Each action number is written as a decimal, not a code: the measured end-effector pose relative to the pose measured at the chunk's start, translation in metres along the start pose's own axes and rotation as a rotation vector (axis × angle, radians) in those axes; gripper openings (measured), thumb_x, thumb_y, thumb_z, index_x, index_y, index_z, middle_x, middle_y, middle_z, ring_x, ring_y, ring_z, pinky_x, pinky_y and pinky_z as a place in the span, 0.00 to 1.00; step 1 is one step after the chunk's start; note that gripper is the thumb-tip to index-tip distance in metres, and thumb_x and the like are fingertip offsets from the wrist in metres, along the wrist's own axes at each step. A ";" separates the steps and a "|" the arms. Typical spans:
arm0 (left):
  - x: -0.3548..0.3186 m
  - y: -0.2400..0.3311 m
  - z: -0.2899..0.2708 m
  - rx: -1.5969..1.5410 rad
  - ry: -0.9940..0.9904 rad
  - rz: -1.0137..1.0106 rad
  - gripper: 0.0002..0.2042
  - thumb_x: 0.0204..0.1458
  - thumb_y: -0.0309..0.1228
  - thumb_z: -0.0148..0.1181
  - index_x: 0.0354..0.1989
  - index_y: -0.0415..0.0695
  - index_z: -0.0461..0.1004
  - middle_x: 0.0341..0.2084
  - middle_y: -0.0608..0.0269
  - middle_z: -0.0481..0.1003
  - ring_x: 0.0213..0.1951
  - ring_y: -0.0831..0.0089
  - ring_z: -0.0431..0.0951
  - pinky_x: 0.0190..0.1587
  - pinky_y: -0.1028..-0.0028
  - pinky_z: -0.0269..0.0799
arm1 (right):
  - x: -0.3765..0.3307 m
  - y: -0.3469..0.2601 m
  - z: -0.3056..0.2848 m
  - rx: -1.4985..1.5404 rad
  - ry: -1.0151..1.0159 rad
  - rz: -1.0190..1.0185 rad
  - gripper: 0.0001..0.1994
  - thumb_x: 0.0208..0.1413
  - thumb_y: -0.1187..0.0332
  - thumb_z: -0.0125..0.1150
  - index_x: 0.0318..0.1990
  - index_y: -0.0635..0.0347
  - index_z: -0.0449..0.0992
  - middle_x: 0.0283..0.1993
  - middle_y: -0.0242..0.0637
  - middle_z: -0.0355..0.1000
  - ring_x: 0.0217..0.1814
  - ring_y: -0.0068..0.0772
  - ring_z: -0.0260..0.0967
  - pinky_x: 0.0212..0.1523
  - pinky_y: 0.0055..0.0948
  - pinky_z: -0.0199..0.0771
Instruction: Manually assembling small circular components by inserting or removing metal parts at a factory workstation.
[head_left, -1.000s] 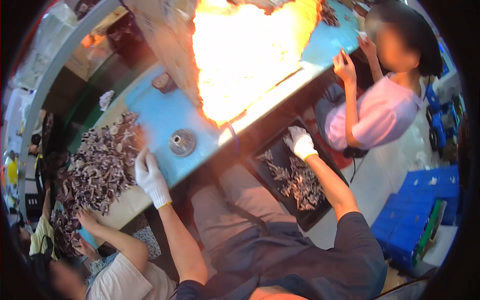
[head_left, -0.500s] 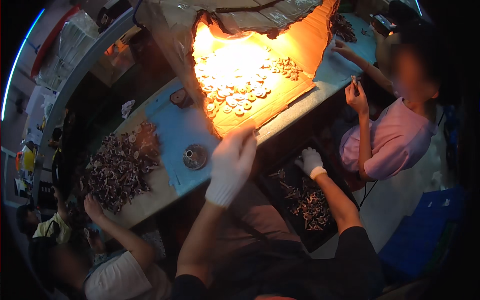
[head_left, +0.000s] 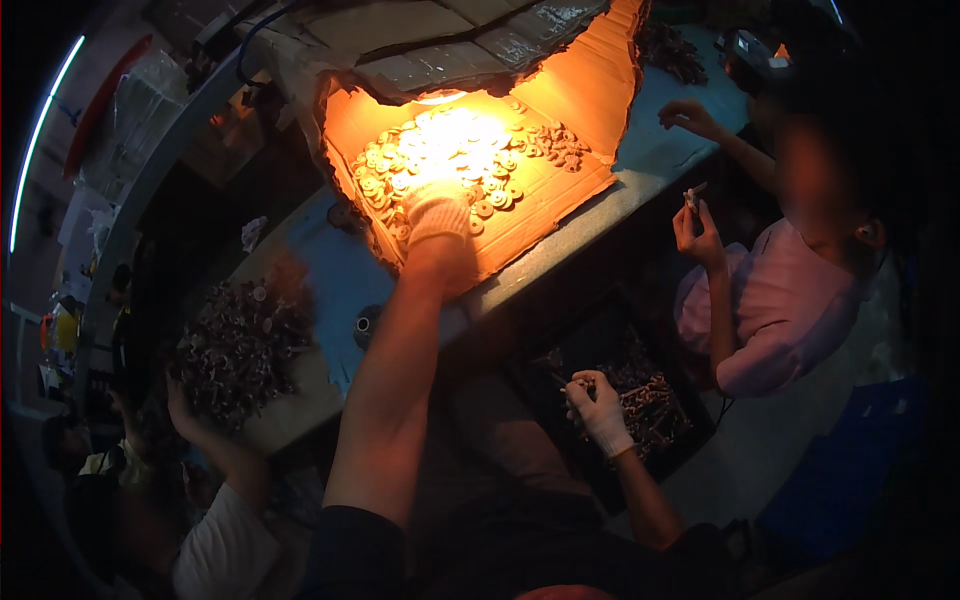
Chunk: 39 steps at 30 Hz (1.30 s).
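the left hand (head_left: 438, 208), gloved, was positioned inside the cardboard enclosure (head_left: 600, 85), at the near side of the pale discs (head_left: 500, 190). its fingers were lost in glare; whether they were apart or closed on a disc could not be told. discs were spread beyond and to the right of this hand; a cluster of smaller parts (head_left: 560, 146) was located farther right. the lit lamp (head_left: 442, 98) was seen beyond it, under the torn upper edge.

the right hand (head_left: 598, 412), also gloved, was held over the black tray (head_left: 585, 325), with thumb and fingertips drawn close together; whether a part was clamped between them could not be told. slender parts (head_left: 655, 408) were heaped beside that hand.

for good execution, the discs were best approached low from the open side, with the knuckles kept clear of the lamp and its presumed heat. a light fingertip pick was advised, so that neighbouring discs were not dragged. the right hand was best kept low over the tray.
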<state>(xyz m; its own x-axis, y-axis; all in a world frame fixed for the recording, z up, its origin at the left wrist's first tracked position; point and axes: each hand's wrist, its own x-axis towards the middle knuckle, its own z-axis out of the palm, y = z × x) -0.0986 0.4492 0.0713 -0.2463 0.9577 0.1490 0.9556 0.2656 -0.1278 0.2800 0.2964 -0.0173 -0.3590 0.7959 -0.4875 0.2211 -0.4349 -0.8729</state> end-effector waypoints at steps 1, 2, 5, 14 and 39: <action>-0.001 0.001 -0.019 0.025 -0.009 -0.043 0.07 0.46 0.35 0.68 0.29 0.45 0.82 0.25 0.53 0.79 0.28 0.55 0.79 0.30 0.53 0.75 | -0.002 0.000 0.000 -0.001 -0.010 0.015 0.19 0.67 0.59 0.67 0.57 0.61 0.74 0.36 0.33 0.77 0.30 0.20 0.76 0.29 0.23 0.78; -0.002 0.000 -0.030 0.051 -0.019 -0.088 0.07 0.47 0.35 0.67 0.29 0.45 0.82 0.25 0.52 0.79 0.28 0.54 0.80 0.31 0.53 0.75 | -0.003 0.002 0.000 0.023 -0.011 0.013 0.19 0.68 0.59 0.66 0.57 0.61 0.74 0.36 0.33 0.77 0.29 0.20 0.76 0.29 0.23 0.78; -0.002 0.026 -0.039 -0.119 0.418 -0.192 0.07 0.61 0.33 0.61 0.38 0.45 0.81 0.29 0.49 0.82 0.32 0.51 0.84 0.33 0.55 0.78 | 0.001 0.001 0.000 0.069 0.013 0.006 0.18 0.68 0.58 0.66 0.58 0.60 0.73 0.35 0.32 0.77 0.29 0.20 0.76 0.27 0.23 0.77; -0.253 0.011 -0.108 -1.634 0.243 -0.674 0.13 0.69 0.31 0.59 0.57 0.39 0.77 0.36 0.66 0.79 0.30 0.84 0.77 0.29 0.81 0.70 | -0.017 -0.033 0.039 -0.022 -0.154 -0.026 0.17 0.70 0.63 0.62 0.59 0.62 0.72 0.35 0.31 0.76 0.30 0.16 0.74 0.26 0.19 0.74; -0.255 -0.099 -0.050 -1.769 0.141 -0.758 0.17 0.68 0.37 0.56 0.57 0.37 0.80 0.30 0.58 0.82 0.24 0.77 0.78 0.25 0.76 0.72 | 0.024 -0.232 0.263 -1.180 -0.404 -0.670 0.28 0.69 0.55 0.57 0.70 0.60 0.64 0.52 0.60 0.80 0.54 0.65 0.80 0.56 0.53 0.79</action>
<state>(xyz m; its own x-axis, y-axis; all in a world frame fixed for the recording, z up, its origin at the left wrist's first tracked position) -0.1223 0.1736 0.0951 -0.6991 0.6754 -0.2346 -0.2518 0.0745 0.9649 -0.0185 0.3053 0.1679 -0.8834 0.4468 -0.1414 0.4523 0.7339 -0.5067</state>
